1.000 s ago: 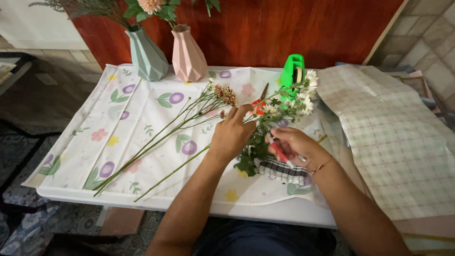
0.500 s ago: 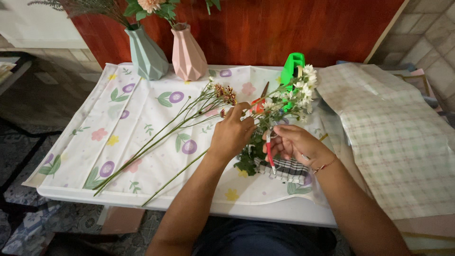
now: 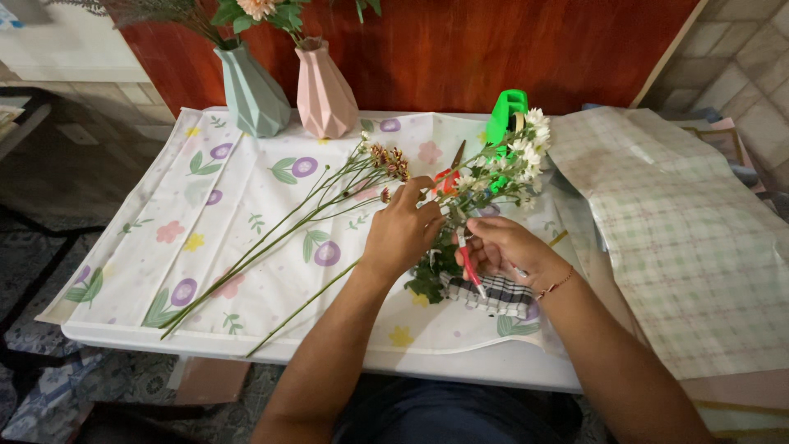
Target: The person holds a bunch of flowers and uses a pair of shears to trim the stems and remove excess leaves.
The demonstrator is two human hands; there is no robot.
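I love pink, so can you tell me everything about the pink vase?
The pink vase stands upright at the back of the table, on the flowered cloth, in front of the reddish wooden panel. It looks like matte ceramic, with angled facets, a wide belly and a narrow neck. Green stems and a peach flower rise from its mouth. A grey-green vase of similar shape stands close beside it. Neither hand touches it.

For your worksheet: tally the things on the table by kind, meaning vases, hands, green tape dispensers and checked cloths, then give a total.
Vases: 2, teal and pink
Hands: 2, left hand and right hand
Green dispenser: 1
Checked cloth: 1
Total: 6
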